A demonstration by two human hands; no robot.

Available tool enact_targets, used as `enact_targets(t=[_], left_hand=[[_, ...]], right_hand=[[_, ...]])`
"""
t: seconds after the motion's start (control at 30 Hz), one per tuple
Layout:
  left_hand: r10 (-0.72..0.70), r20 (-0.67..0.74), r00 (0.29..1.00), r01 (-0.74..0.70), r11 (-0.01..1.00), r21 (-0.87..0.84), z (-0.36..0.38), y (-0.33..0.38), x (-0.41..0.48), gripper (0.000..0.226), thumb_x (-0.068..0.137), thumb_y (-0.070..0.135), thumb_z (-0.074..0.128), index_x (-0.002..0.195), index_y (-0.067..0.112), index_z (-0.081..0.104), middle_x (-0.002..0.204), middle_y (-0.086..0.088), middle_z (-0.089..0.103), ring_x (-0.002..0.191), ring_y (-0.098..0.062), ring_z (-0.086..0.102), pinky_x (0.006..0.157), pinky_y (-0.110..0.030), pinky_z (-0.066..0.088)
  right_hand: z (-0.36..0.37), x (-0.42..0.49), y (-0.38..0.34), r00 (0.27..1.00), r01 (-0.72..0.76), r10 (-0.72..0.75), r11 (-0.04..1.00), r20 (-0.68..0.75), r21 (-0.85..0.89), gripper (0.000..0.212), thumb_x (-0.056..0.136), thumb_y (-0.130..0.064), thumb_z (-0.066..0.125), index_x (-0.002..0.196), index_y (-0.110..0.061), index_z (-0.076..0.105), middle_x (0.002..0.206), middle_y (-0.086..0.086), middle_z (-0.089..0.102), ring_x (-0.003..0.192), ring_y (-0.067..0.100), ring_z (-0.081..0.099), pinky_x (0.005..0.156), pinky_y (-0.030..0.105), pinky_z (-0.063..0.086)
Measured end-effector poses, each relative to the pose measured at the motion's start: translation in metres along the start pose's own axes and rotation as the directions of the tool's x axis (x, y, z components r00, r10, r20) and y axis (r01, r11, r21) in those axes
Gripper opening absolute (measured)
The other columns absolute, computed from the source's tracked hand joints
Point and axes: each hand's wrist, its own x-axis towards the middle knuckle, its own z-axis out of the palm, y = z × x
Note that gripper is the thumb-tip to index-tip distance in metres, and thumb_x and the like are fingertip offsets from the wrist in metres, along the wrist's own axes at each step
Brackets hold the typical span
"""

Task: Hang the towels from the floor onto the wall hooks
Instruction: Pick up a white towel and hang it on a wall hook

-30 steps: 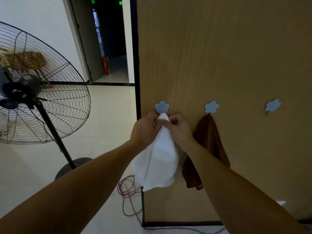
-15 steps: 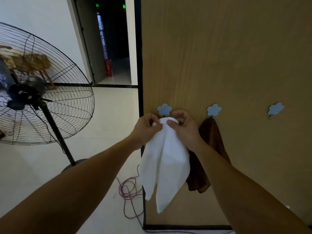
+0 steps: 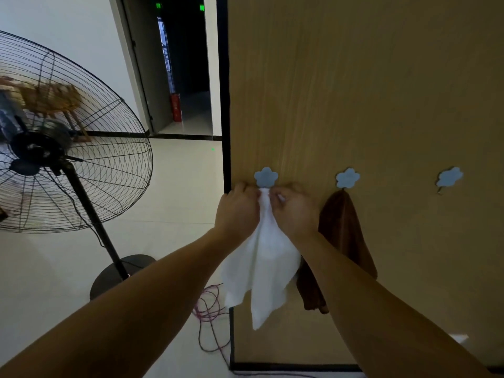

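- One wooden wall panel [image 3: 354, 91] fills the right side; its black-trimmed left edge runs down to the floor.
- One standing fan [image 3: 68, 148] is on the floor at the left, well apart from the panel.
- Two towels hang with their long axes vertical. The white towel [image 3: 264, 263] has its top bunched just under the left hook [image 3: 266, 177], near the panel's left edge. The brown towel [image 3: 343, 227] hangs from the middle hook [image 3: 347, 177].
- Two hands, the left hand [image 3: 237, 211] and the right hand [image 3: 296, 211], are close together, each pinching the white towel's top.
- Three blue flower-shaped hooks sit in a row, the right hook [image 3: 450, 177] farthest from the panel's left edge.
- One purple cable [image 3: 210, 309] coils on the floor by the panel's lower left corner.
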Motion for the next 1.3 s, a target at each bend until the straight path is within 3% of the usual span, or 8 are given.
enact_targets(t=[0.13, 0.27, 0.4, 0.73, 0.83, 0.93, 1.03, 1.3], left_hand=[[-0.044, -0.011, 0.999, 0.045, 0.995, 0.091, -0.004, 0.010, 0.000, 0.047, 0.099, 0.045, 0.028, 0.095, 0.019, 0.067, 0.097, -0.004, 0.064, 0.091, -0.027, 0.059, 0.076, -0.034, 0.037], [0.000, 0.004, 1.000, 0.000, 0.997, 0.078, -0.005, 0.008, -0.013, 0.038, 0.088, 0.049, 0.048, 0.105, 0.019, 0.064, 0.103, -0.005, 0.058, 0.100, -0.028, 0.050, 0.081, -0.037, 0.040], [0.047, 0.038, 0.998, -0.043, 0.994, -0.098, 0.002, 0.006, -0.020, 0.043, 0.080, 0.038, 0.068, 0.115, 0.014, 0.062, 0.111, -0.007, 0.058, 0.101, -0.026, 0.053, 0.082, -0.032, 0.045], [-0.120, 0.343, 0.932, 0.277, 0.846, -0.455, -0.007, -0.011, -0.013, 0.020, 0.086, 0.004, 0.050, 0.098, 0.009, 0.064, 0.085, 0.001, 0.063, 0.080, -0.018, 0.060, 0.064, -0.020, 0.047], [-0.117, 0.395, 0.911, 0.322, 0.801, -0.504, 0.001, -0.010, -0.018, 0.023, 0.089, 0.010, 0.053, 0.107, -0.002, 0.062, 0.103, -0.013, 0.065, 0.096, -0.026, 0.060, 0.087, -0.033, 0.051], [-0.147, 0.400, 0.905, 0.351, 0.790, -0.503, 0.012, -0.010, -0.026, 0.031, 0.094, 0.009, 0.055, 0.117, -0.012, 0.055, 0.119, -0.027, 0.059, 0.112, -0.039, 0.055, 0.101, -0.043, 0.042], [-0.271, 0.358, 0.894, 0.381, 0.880, -0.285, 0.020, -0.009, -0.026, 0.027, 0.090, 0.018, 0.056, 0.113, 0.003, 0.058, 0.106, -0.016, 0.065, 0.099, -0.033, 0.061, 0.080, -0.035, 0.048], [-0.212, 0.139, 0.967, 0.248, 0.906, -0.343, 0.017, -0.009, -0.032, 0.037, 0.079, 0.033, 0.068, 0.108, 0.013, 0.056, 0.100, -0.004, 0.063, 0.088, -0.022, 0.061, 0.078, -0.043, 0.056]], right_hand=[[0.003, -0.011, -0.006, 1.000, -0.004, 0.009, 0.989, 0.030, -0.150, 0.034, 0.096, -0.042, 0.045, 0.100, -0.020, 0.071, 0.110, 0.002, 0.051, 0.083, 0.017, 0.055, 0.066, 0.033, 0.050], [0.000, -0.016, -0.004, 0.992, 0.044, -0.037, 0.997, 0.118, -0.061, 0.034, 0.095, -0.037, 0.046, 0.111, -0.018, 0.067, 0.111, 0.002, 0.055, 0.095, 0.018, 0.055, 0.081, 0.036, 0.049], [0.003, -0.017, -0.004, 0.983, 0.019, -0.024, 0.999, 0.182, 0.030, 0.023, 0.086, -0.024, 0.059, 0.107, -0.017, 0.065, 0.099, 0.002, 0.063, 0.089, 0.016, 0.060, 0.077, 0.029, 0.049], [-0.001, -0.013, 0.011, 0.917, -0.249, 0.133, 0.927, 0.376, 0.280, 0.030, 0.085, -0.010, 0.061, 0.114, -0.017, 0.058, 0.088, -0.010, 0.059, 0.076, 0.005, 0.057, 0.061, 0.015, 0.045], [0.003, -0.016, 0.014, 0.915, -0.261, 0.181, 0.947, 0.360, 0.187, 0.027, 0.086, -0.007, 0.056, 0.113, -0.013, 0.059, 0.086, -0.004, 0.060, 0.073, 0.009, 0.057, 0.061, 0.023, 0.048], [0.011, -0.018, 0.018, 0.902, -0.212, 0.165, 0.974, 0.398, 0.076, 0.019, 0.091, -0.009, 0.052, 0.107, -0.007, 0.060, 0.092, 0.006, 0.064, 0.078, 0.018, 0.060, 0.069, 0.031, 0.052], [0.017, -0.022, 0.026, 0.868, -0.176, 0.131, 0.983, 0.479, 0.049, 0.016, 0.093, -0.011, 0.054, 0.104, -0.002, 0.062, 0.098, 0.015, 0.067, 0.087, 0.027, 0.064, 0.081, 0.041, 0.053], [0.016, -0.034, 0.028, 0.898, -0.286, 0.211, 0.947, 0.386, 0.148, 0.057, 0.072, -0.045, 0.078, 0.115, -0.022, 0.050, 0.091, -0.020, 0.050, 0.077, -0.005, 0.049, 0.060, 0.011, 0.034]])
